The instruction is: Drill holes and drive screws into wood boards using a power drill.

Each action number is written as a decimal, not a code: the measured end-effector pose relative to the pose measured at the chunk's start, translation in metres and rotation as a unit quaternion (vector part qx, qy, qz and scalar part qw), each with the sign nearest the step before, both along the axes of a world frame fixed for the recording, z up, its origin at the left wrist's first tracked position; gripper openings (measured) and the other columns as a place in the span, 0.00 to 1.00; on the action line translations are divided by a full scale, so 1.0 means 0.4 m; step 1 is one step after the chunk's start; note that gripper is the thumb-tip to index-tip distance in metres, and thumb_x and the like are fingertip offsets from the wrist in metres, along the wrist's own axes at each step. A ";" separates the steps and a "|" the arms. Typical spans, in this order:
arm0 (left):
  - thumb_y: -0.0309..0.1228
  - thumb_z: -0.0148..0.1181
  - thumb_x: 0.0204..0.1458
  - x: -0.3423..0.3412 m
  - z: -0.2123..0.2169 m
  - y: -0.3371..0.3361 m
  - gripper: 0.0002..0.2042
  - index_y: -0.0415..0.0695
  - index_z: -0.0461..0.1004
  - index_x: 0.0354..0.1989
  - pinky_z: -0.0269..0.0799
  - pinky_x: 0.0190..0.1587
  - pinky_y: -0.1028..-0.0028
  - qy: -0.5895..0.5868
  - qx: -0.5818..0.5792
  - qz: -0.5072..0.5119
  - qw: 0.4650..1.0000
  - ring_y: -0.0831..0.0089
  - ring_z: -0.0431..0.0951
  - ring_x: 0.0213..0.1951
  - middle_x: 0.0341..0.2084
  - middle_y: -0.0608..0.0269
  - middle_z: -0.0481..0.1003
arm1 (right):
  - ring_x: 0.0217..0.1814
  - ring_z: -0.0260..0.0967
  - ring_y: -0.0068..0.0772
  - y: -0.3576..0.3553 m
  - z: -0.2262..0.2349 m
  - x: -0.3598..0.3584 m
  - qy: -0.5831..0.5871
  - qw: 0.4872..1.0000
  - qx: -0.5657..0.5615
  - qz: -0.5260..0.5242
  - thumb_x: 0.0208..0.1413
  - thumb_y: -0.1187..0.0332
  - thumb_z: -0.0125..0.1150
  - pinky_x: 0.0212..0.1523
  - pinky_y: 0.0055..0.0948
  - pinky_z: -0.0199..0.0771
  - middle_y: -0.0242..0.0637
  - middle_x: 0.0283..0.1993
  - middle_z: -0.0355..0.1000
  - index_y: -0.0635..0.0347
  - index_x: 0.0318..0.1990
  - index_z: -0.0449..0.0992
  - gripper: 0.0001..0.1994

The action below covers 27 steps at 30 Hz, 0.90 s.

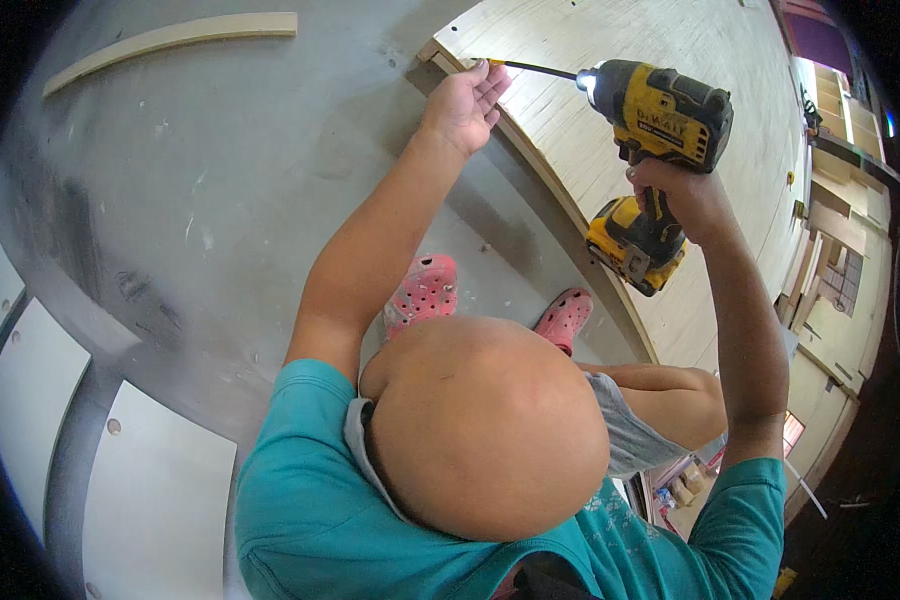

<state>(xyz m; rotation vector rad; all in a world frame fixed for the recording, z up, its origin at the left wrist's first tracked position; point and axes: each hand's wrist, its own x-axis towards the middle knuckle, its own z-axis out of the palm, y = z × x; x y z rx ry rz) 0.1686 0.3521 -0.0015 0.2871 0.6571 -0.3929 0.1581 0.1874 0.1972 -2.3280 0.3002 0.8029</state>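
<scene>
My right hand (675,195) is wrapped round the handle of a yellow and black cordless impact driver (670,112), its light glowing at the nose. A long dark driver bit (538,69) points left from it, with a yellow part near the tip. At that tip, my left hand (465,108) pinches with thumb and forefinger while the other fingers curl loosely. Whether a small screw sits there is too small to tell. Just behind the left fingers is the corner of a large pale wooden panel (570,135) with a framed edge.
A pale wood strip (170,40) lies on the grey floor (220,190) at the far left. White panels with round holes (155,500) lie at the lower left. Pink clogs (422,290) are on my feet between my bent knees. Wooden shelving and boards (840,290) stand at the right.
</scene>
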 end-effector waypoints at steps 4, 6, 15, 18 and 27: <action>0.35 0.49 0.53 0.006 -0.003 -0.003 0.06 0.50 0.70 0.35 0.45 0.52 0.68 0.020 -0.002 0.016 1.000 0.79 0.67 0.46 0.33 0.73 0.73 | 0.18 0.63 0.21 0.022 0.012 0.015 -0.013 1.000 0.005 0.015 0.36 0.74 0.56 0.20 0.21 0.65 0.31 0.20 0.67 0.63 0.31 0.71 0.10; 0.35 0.50 0.52 0.008 -0.007 0.000 0.06 0.50 0.70 0.34 0.45 0.52 0.68 0.021 -0.013 0.023 0.999 0.80 0.67 0.45 0.33 0.73 0.73 | 0.19 0.63 0.21 0.024 0.016 0.030 0.003 1.000 0.003 0.023 0.35 0.74 0.57 0.21 0.21 0.65 0.32 0.20 0.66 0.63 0.30 0.71 0.10; 0.35 0.49 0.52 0.008 -0.027 -0.004 0.05 0.50 0.70 0.33 0.48 0.51 0.69 0.012 -0.040 0.033 0.999 0.80 0.69 0.42 0.31 0.73 0.73 | 0.18 0.62 0.20 0.044 0.036 0.071 -0.001 0.999 -0.001 0.052 0.34 0.73 0.56 0.20 0.19 0.65 0.32 0.20 0.65 0.64 0.35 0.71 0.15; 0.35 0.50 0.52 -0.001 -0.045 -0.001 0.06 0.49 0.70 0.34 0.52 0.46 0.72 -0.017 -0.022 0.029 0.999 0.79 0.69 0.41 0.31 0.72 0.73 | 0.18 0.62 0.20 0.031 0.039 0.113 0.037 0.995 -0.055 0.077 0.33 0.73 0.55 0.20 0.19 0.65 0.31 0.20 0.65 0.65 0.35 0.71 0.15; 0.36 0.50 0.54 -0.039 -0.187 -0.036 0.16 0.42 0.63 0.48 0.61 0.48 0.71 -0.071 0.096 0.077 0.990 0.72 0.67 0.44 0.42 0.63 0.68 | 0.17 0.62 0.21 0.055 0.064 0.186 0.069 0.992 -0.061 0.081 0.31 0.73 0.55 0.20 0.20 0.66 0.33 0.22 0.67 0.66 0.33 0.71 0.16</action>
